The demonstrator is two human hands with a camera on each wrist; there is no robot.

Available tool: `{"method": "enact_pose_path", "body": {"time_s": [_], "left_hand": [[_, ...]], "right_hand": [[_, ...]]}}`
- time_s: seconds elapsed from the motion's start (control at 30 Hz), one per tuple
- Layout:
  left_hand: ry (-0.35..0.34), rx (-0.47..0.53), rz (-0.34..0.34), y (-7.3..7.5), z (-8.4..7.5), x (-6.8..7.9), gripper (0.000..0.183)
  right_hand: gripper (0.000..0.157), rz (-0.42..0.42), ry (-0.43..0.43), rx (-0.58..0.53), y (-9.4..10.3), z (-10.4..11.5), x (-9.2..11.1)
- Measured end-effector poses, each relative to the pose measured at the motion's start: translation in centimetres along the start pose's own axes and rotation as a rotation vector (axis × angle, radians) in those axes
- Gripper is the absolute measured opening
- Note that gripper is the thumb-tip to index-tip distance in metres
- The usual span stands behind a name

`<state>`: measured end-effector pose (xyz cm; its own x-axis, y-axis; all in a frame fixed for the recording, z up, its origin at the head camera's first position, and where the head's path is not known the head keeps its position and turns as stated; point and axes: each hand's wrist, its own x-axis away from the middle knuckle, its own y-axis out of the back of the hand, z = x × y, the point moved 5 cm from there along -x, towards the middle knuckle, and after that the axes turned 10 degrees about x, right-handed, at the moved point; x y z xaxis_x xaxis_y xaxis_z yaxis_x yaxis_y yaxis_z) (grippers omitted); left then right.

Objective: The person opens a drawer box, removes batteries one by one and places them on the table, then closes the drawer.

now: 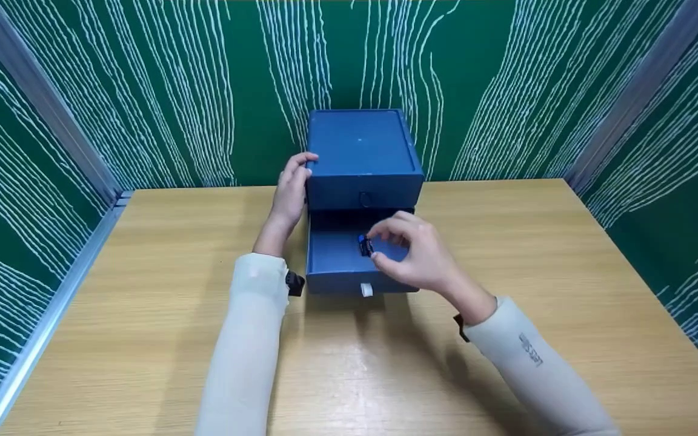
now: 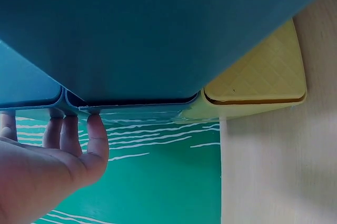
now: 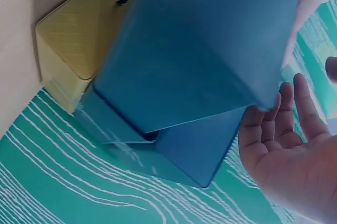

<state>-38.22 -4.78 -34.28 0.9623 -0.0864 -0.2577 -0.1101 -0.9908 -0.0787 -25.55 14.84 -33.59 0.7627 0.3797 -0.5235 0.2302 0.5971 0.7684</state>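
Observation:
My left hand (image 1: 290, 192) rests against the left side of a blue drawer unit (image 1: 361, 142), its fingers reaching the top edge. In the left wrist view, the left hand's fingertips (image 2: 97, 121) touch the unit's side. The middle drawer (image 1: 334, 251) is pulled out, with a white tab (image 1: 366, 290) on its front. A small black and blue object (image 1: 365, 245) appears over the drawer floor, right at my right hand's thumb and fingertips. The right hand (image 1: 417, 251) is above the drawer, fingers bent and spread from the thumb; a gap shows between them in the right wrist view.
Below the blue tiers sits a yellow tier (image 2: 263, 71), seen in both wrist views. The top drawer has a dark round pull (image 1: 365, 198). A wooden table (image 1: 173, 315) holds the unit, close to a green wall with white lines (image 1: 246, 91).

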Motion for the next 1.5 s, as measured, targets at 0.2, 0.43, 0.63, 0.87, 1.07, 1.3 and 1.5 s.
{"method": "enact_pose_path", "body": {"time_s": [0.2,0.43,0.63,0.87,1.07,1.3,1.5], "left_hand": [[-0.014,0.001,0.004,0.0,0.1,0.0,0.031],[-0.022,0.020,0.004,0.2,0.1,0.1,0.030],[0.002,0.019,0.016,0.1,0.3,0.1,0.030],[-0.001,0.010,0.013,0.1,0.3,0.2,0.031],[-0.017,0.038,0.013,0.0,0.3,0.1,0.032],[-0.009,0.054,0.014,-0.1,0.3,0.0,0.032],[0.021,0.059,0.025,-0.1,0.2,0.0,0.031]], "right_hand": [[0.026,0.074,-0.020,0.017,-1.1,-1.5,-1.2],[0.032,0.157,-0.022,0.055,-2.8,-3.3,-2.3],[0.034,0.231,-0.047,0.110,-4.0,-4.3,-2.7],[0.039,0.303,-0.041,0.271,-4.8,-4.8,-2.9],[0.041,0.306,-0.030,0.376,-5.2,-5.0,-3.0],[0.044,0.325,-0.047,0.505,-5.5,-5.1,-3.1],[0.045,0.348,-0.051,0.593,-5.7,-5.1,-3.2]]}}
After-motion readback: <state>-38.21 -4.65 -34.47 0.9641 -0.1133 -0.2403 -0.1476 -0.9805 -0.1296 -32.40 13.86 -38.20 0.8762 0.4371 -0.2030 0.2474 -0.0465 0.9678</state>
